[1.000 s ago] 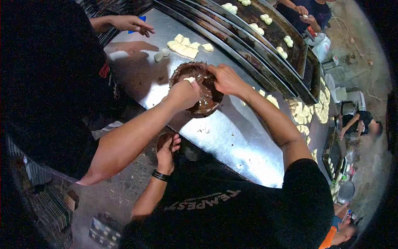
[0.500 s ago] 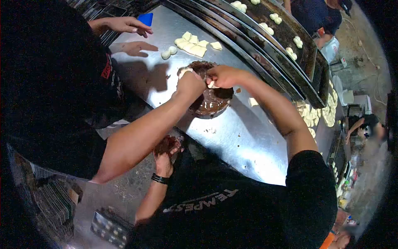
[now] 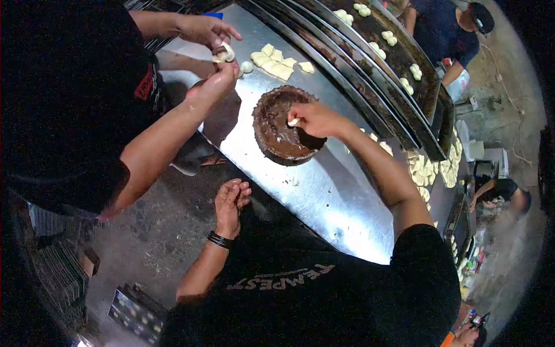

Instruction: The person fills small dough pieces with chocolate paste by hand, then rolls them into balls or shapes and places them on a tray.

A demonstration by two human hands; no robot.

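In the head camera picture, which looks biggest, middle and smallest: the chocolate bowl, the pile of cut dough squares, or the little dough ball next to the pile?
1. The chocolate bowl looks biggest by far.
2. The pile of cut dough squares comes next.
3. The little dough ball looks smallest.
All three sit fairly close together on the steel table, so the order is safe.

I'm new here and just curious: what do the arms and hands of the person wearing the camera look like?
Both arms are bare and come out of a black T-shirt with pale lettering. The left hand has a black band at the wrist. The right hand wears nothing. There are no gloves.
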